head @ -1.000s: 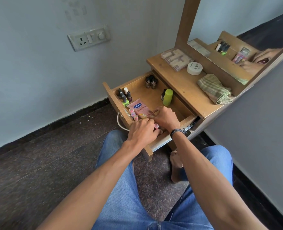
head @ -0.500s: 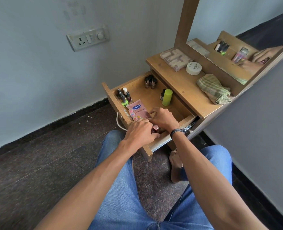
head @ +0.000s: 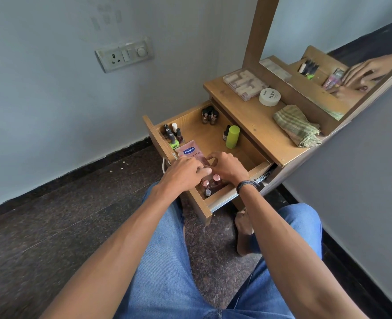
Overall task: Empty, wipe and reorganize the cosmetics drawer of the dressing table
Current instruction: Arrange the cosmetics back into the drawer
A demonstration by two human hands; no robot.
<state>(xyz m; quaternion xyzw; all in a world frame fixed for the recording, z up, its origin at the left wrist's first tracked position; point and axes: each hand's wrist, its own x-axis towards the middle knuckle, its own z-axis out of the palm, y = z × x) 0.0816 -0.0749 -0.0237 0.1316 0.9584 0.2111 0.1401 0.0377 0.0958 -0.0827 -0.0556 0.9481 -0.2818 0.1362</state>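
- Arranging, we judge: our left hand (head: 185, 171) and right hand (head: 228, 168) curl over the rose-capped bottles (head: 216, 178) in the lower corner of the drawer (head: 204, 137), centre frame; whether either grasps one, we cannot tell.
- Next we need light fingertip nudges, keeping them upright beside the Vaseline sachet (head: 190, 153).

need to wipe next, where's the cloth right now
In the head view, the green checked cloth lies folded on the dressing table top, to the right of the open drawer, just beyond the white round jar.
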